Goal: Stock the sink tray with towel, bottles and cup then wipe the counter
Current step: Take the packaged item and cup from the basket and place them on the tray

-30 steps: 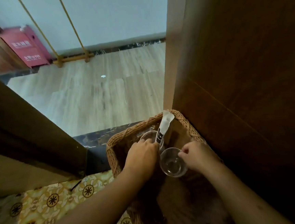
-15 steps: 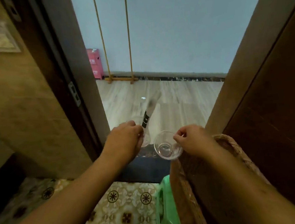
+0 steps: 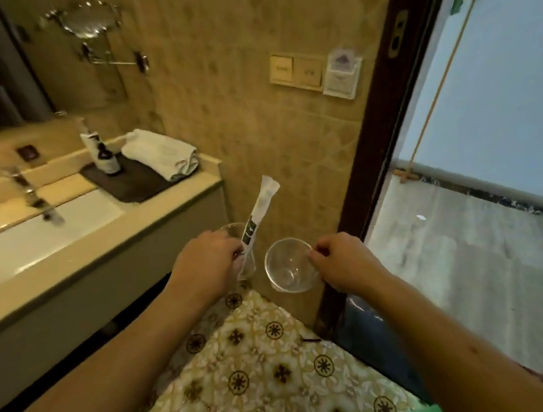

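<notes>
While tray [image 3: 130, 182] at 10 o'clock has towel [image 3: 160, 153] + bottle [image 3: 105, 156] | L hand [image 3: 203, 267] grips cup [image 3: 240, 258] w/ sachet [image 3: 261, 213] | R hand [image 3: 337, 262] pinches glass [image 3: 289, 270] rim | step: carry cups | next: set upright on tray

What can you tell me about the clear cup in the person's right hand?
The clear cup looks like glass or clear plastic, round, short and empty, its open mouth tipped toward the camera. The right hand pinches its rim at the right side; nothing else touches it. It hangs in the air above the patterned floor, in front of the tiled wall.
</notes>
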Demonstrator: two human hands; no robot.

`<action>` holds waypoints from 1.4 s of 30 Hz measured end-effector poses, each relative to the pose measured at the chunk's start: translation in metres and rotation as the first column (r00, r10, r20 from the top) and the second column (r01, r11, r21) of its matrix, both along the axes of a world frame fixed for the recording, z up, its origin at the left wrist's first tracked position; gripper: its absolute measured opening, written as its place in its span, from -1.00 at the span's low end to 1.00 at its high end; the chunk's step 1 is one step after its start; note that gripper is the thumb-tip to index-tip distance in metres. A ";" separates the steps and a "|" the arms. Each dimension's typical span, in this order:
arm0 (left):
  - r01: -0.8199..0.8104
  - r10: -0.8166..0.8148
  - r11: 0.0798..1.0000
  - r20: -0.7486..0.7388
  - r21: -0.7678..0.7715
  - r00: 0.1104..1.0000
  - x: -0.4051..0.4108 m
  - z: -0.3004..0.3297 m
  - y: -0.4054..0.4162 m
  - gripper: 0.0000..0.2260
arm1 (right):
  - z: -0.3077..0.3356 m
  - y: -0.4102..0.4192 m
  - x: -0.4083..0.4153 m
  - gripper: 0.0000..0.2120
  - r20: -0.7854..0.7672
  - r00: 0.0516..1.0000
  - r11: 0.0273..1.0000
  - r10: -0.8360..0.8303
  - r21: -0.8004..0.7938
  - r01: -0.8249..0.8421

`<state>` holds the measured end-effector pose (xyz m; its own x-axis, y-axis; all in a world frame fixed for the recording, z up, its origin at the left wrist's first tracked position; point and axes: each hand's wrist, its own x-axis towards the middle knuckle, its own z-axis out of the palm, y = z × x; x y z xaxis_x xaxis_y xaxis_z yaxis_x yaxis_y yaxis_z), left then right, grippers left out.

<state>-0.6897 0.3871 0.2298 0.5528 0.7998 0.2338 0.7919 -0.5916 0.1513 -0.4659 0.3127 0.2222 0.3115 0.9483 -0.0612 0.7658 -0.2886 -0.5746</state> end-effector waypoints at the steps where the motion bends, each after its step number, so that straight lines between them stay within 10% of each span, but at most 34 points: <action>1: -0.040 0.040 0.999 0.006 -0.007 0.999 -0.019 0.001 0.006 -0.85 | 0.000 0.013 -0.015 -0.74 -0.019 0.999 0.999 0.042 -0.005 -0.042; 25: -0.664 0.664 0.747 -0.047 0.010 0.746 -0.129 -0.030 0.342 -0.83 | -0.038 0.455 -0.125 -0.75 -0.284 0.857 0.875 0.429 -0.105 -0.473; 42: -0.702 0.706 0.687 -0.060 -0.187 0.706 -0.224 -0.079 0.630 -0.86 | -0.077 0.709 -0.229 -0.74 -0.238 0.881 0.878 0.408 -0.161 -0.450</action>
